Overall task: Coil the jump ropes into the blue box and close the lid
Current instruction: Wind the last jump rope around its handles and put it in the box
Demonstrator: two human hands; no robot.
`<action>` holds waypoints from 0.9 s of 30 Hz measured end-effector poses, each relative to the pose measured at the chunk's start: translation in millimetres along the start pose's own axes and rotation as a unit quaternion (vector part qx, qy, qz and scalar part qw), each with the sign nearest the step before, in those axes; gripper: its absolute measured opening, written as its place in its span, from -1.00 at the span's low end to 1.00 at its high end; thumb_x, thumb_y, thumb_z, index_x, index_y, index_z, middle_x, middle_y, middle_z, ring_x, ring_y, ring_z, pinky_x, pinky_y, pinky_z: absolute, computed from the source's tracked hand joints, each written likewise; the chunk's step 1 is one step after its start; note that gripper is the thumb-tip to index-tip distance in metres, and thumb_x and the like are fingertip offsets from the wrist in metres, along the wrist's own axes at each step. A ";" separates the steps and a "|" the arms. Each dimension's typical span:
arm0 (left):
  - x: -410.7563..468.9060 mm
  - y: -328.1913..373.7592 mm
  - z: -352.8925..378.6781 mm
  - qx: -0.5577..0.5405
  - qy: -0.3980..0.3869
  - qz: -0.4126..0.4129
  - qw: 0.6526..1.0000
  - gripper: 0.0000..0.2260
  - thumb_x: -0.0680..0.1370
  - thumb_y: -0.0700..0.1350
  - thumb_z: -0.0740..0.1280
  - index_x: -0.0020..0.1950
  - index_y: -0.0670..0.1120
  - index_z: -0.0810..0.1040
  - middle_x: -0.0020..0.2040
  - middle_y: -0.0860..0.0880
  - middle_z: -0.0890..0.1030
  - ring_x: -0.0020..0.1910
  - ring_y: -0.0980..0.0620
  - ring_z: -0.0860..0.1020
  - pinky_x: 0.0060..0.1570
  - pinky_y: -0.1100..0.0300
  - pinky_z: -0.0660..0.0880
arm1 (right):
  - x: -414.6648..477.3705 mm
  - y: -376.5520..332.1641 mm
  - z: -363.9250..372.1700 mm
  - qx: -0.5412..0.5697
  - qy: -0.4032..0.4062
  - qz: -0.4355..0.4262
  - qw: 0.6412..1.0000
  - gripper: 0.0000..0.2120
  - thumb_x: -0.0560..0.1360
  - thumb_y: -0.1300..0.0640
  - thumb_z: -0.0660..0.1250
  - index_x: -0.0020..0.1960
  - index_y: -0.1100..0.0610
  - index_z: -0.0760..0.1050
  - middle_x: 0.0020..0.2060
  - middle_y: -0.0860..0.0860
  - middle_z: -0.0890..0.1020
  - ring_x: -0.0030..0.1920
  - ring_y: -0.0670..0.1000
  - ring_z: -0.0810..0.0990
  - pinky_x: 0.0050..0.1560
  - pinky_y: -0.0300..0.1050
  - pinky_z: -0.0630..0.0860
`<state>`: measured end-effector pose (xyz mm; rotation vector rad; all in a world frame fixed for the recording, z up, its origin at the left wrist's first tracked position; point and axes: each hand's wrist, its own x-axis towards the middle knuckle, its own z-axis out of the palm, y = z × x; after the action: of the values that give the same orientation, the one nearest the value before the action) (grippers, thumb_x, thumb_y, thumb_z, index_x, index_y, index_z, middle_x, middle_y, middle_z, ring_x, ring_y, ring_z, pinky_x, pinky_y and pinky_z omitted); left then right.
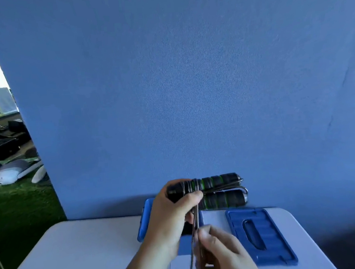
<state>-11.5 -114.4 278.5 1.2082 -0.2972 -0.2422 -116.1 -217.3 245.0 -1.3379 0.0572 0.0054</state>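
Head view: my left grip (170,211) curls round the jump rope handles (220,182), held above the blue box (146,217). Right grip (217,248), just below, pinches the cord (197,216); the lid (276,243) lies to its right on the bench (85,247).

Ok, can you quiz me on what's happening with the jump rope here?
1. True or false: the blue lid is already on the blue box.
2. Which hand grips the jump rope handles? A) left hand B) right hand C) neither
3. Fill the gap: the right hand pinches the ____ hanging below the handles.

Key
1. False: the lid lies on the table, to the right of the box.
2. A
3. rope
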 end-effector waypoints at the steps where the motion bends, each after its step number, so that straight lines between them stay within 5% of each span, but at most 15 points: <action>1: 1.5 1.1 -0.5 0.000 0.000 0.008 1.000 -0.63 0.17 -0.01 0.56 -0.08 -0.09 0.66 -0.26 -0.10 0.61 -0.26 -0.09 0.51 -0.25 0.07 0.45 | -2.1 0.5 2.0 -0.011 -0.016 -0.012 1.000 -0.42 0.28 -0.26 0.52 -0.11 0.27 0.58 -0.36 0.17 0.47 -0.32 0.08 0.43 -0.29 -0.12 0.35; 5: 7.7 3.1 -4.2 0.009 0.007 0.027 1.000 -0.66 0.22 0.00 0.55 -0.08 -0.10 0.65 -0.30 -0.11 0.58 -0.32 -0.07 0.46 -0.34 0.13 0.40 | -7.2 4.2 2.7 -0.037 -0.047 -0.021 0.998 -0.60 0.41 -0.15 0.41 -0.24 0.22 0.59 -0.39 0.22 0.37 -0.42 0.06 0.30 -0.37 -0.14 0.16; 9: 7.7 5.5 -2.2 0.005 0.015 0.025 1.000 -0.61 0.23 0.00 0.56 -0.06 -0.16 0.62 -0.31 -0.11 0.56 -0.41 -0.05 0.41 -0.42 0.16 0.36 | 0.0 17.5 4.0 0.016 -0.006 -0.043 0.999 -0.67 0.38 0.02 0.34 -0.34 0.26 0.37 -0.29 0.26 0.48 -0.26 0.13 0.48 -0.23 0.00 0.46; 11: 5.5 8.0 -0.4 -0.005 0.012 0.018 1.000 -0.61 0.21 0.00 0.56 -0.07 -0.15 0.61 -0.32 -0.09 0.55 -0.45 -0.03 0.41 -0.45 0.17 0.35 | -0.6 22.4 5.3 0.028 0.034 -0.044 0.998 -0.63 0.43 0.03 0.32 -0.27 0.27 0.24 -0.38 0.29 0.35 -0.34 0.13 0.28 -0.33 -0.05 0.22; 13: 1.9 11.0 2.3 -0.002 -0.004 0.007 1.000 -0.67 0.24 -0.04 0.56 -0.10 -0.13 0.60 -0.33 -0.07 0.52 -0.47 0.01 0.41 -0.47 0.18 0.34 | 1.7 24.7 1.5 -0.014 0.032 -0.060 0.998 -0.57 0.51 -0.06 0.31 -0.22 0.26 0.22 -0.40 0.23 0.24 -0.36 0.15 0.15 -0.33 -0.05 0.10; 17: -4.3 15.3 2.6 0.035 -0.010 -0.017 0.999 -0.75 0.28 -0.04 0.51 -0.13 -0.11 0.60 -0.31 -0.06 0.52 -0.41 0.04 0.44 -0.47 0.23 0.32 | 25.1 18.6 -26.0 -0.164 0.022 -0.087 0.982 -0.64 0.60 -0.14 0.19 -0.25 0.07 0.34 -0.43 0.00 0.29 -0.43 0.03 0.27 -0.33 0.09 0.39; 20: -7.6 18.0 -0.9 0.058 -0.014 -0.022 0.998 -0.65 0.29 -0.01 0.49 -0.05 -0.21 0.59 -0.27 -0.11 0.55 -0.34 -0.04 0.47 -0.47 0.23 0.30 | 35.0 -0.7 -34.3 -0.261 0.022 -0.080 0.962 -0.65 0.65 -0.08 0.17 -0.30 -0.08 0.40 -0.46 -0.13 0.36 -0.42 -0.04 0.35 -0.33 -0.07 0.44; 22: -9.8 20.5 -2.2 0.068 -0.022 -0.024 0.997 -0.68 0.30 -0.03 0.48 -0.07 -0.20 0.59 -0.29 -0.12 0.56 -0.38 -0.03 0.47 -0.48 0.23 0.29 | 54.3 -0.8 -64.9 -0.328 0.049 -0.054 0.942 -0.67 0.65 0.07 0.25 -0.30 -0.08 0.38 -0.49 -0.24 0.49 -0.39 -0.21 0.47 -0.25 -0.31 0.48; 24: -11.6 22.2 -3.8 0.078 -0.031 -0.025 0.996 -0.72 0.29 -0.04 0.48 -0.10 -0.17 0.58 -0.30 -0.12 0.56 -0.43 -0.01 0.45 -0.50 0.22 0.29 | 72.8 -8.3 -86.8 -0.416 0.074 0.014 0.906 -0.67 0.47 -0.05 0.50 -0.22 -0.03 0.34 -0.38 -0.25 0.50 -0.20 -0.19 0.53 -0.05 -0.23 0.60; 25: -12.4 22.1 -5.1 0.082 -0.034 -0.025 0.996 -0.71 0.28 -0.04 0.48 -0.10 -0.17 0.58 -0.30 -0.11 0.56 -0.45 -0.01 0.44 -0.50 0.22 0.30 | 82.6 -16.9 -94.9 -0.424 0.090 0.031 0.901 -0.61 0.40 -0.08 0.55 -0.19 -0.01 0.32 -0.33 -0.23 0.45 -0.18 -0.11 0.50 -0.05 -0.18 0.62; 27: -13.6 21.0 -7.9 0.085 -0.035 -0.026 0.995 -0.67 0.25 0.00 0.50 -0.11 -0.16 0.59 -0.32 -0.10 0.56 -0.46 -0.01 0.45 -0.49 0.22 0.33 | 94.9 -48.3 -88.2 -0.470 0.035 -0.004 0.882 -0.74 0.49 0.17 0.44 -0.24 0.08 0.37 -0.37 -0.15 0.40 -0.29 -0.12 0.39 -0.27 -0.25 0.44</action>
<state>-21.0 -95.8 294.4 1.3794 -0.3524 -0.3093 -22.9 -317.0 267.5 -2.3170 0.1207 -0.0252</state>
